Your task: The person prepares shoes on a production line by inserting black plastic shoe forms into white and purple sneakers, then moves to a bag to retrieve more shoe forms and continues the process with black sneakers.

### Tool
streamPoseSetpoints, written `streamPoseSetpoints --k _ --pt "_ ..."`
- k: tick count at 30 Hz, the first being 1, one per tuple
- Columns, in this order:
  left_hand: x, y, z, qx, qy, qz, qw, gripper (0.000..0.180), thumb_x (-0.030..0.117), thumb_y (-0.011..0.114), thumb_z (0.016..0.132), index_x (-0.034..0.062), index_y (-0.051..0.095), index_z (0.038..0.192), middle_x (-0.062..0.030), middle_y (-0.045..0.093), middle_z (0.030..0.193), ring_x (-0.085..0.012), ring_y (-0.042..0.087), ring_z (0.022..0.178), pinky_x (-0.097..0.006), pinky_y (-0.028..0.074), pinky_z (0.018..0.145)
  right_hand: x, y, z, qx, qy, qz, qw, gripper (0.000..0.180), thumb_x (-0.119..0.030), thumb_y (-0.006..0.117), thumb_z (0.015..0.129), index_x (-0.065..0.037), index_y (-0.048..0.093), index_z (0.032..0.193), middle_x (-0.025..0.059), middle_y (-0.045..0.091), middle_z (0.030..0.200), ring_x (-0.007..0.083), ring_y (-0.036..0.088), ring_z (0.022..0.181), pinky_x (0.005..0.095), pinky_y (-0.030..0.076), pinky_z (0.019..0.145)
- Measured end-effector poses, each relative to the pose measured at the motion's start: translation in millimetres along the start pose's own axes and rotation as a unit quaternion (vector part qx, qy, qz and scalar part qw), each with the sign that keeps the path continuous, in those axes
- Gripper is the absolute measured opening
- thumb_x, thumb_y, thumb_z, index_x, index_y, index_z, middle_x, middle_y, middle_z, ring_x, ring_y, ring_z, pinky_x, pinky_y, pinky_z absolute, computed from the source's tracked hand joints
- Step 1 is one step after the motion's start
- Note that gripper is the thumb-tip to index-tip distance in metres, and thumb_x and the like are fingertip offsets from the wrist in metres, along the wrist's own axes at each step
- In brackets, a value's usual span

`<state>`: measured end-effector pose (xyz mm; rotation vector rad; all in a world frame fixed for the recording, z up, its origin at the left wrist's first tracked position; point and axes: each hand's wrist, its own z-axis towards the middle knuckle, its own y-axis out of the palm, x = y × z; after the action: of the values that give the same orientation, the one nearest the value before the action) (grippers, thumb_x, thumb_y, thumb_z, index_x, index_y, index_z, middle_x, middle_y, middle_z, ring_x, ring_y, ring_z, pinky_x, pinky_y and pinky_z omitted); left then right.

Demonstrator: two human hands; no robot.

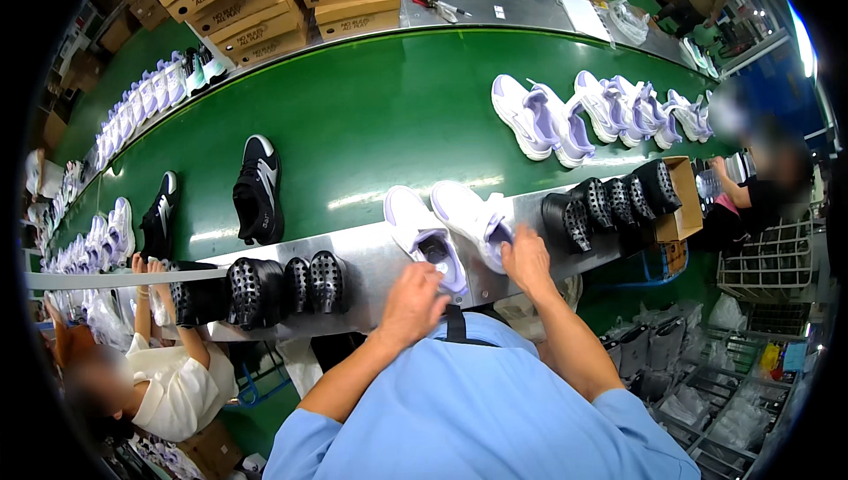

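Observation:
A pair of white and lilac sneakers stands in front of me on the metal ledge's far edge, toes pointing away. Beside the heel of the left sneaker [408, 217] is my left hand [413, 305], fingers loosely bent and apart, with nothing visible in them. At the heel opening of the right sneaker [464, 215], my right hand [527, 261] has its thumb and fingers closed on the collar. A dark insole area shows inside the left sneaker. The right sneaker's heel is partly hidden by my fingers.
Black studded shoe-shaped forms [256, 290] lie left on the metal ledge [371, 250], more [601, 202] at right by a cardboard box [678, 202]. The green belt [353, 127] carries black sneakers [258, 188] and white-lilac sneakers [534, 118]. Co-workers flank me. Shoe boxes [358, 16] stand beyond.

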<state>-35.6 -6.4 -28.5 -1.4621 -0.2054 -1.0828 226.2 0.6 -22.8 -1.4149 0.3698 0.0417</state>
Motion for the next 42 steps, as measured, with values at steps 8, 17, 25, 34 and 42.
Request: streamPoseSetpoints --k 8,17,25,34,42 --pt "17 10 19 -0.138 -0.027 0.018 0.99 0.064 0.02 0.086 0.078 0.0056 0.058 0.133 -0.0254 0.063 0.109 -0.0451 0.057 0.112 -0.051 0.05 0.097 -12 50 -9 -0.135 0.008 0.124 0.983 0.021 -0.016 0.066 0.092 0.002 0.061 0.101 0.0267 0.062 0.098 0.0471 0.063 0.091 0.0554 0.052 0.081" --pt "26 37 38 -0.173 -0.12 0.136 0.968 0.054 0.036 0.086 0.077 0.0092 0.063 0.118 -0.0232 0.068 0.093 -0.0424 0.063 0.095 -0.054 0.052 0.075 -10 48 3 -0.221 0.039 0.209 0.952 0.031 -0.024 0.072 0.091 0.003 0.071 0.106 0.0268 0.07 0.101 0.0432 0.068 0.095 0.0481 0.055 0.082" --pt "-59 -16 99 -0.062 -0.096 0.257 0.96 0.037 0.034 0.083 0.081 0.0076 0.074 0.105 -0.0189 0.069 0.084 -0.0375 0.066 0.084 -0.049 0.055 0.072 95 -20 132 -0.091 -0.109 0.023 0.99 0.059 -0.032 0.078 0.087 -0.007 0.06 0.136 0.028 0.066 0.119 0.0435 0.062 0.113 0.051 0.051 0.097" --pt "-190 -116 85 -0.169 -0.263 0.247 0.917 0.059 0.033 0.083 0.08 0.0308 0.065 0.136 -0.02 0.067 0.124 -0.0421 0.054 0.127 -0.049 0.046 0.109 196 10 246 -0.239 -0.101 -0.078 0.962 0.095 -0.044 0.092 0.067 -0.03 0.049 0.151 0.0324 0.054 0.136 0.0491 0.056 0.128 0.0528 0.048 0.106" --pt "-108 -110 87 0.024 -0.194 0.268 0.943 0.048 0.02 0.078 0.085 0.0124 0.067 0.131 -0.0203 0.067 0.12 -0.0409 0.059 0.116 -0.047 0.049 0.102 97 26 263 -0.178 -0.191 -0.03 0.965 0.035 -0.032 0.075 0.084 -0.005 0.07 0.105 0.023 0.069 0.096 0.0405 0.067 0.098 0.0521 0.054 0.084"
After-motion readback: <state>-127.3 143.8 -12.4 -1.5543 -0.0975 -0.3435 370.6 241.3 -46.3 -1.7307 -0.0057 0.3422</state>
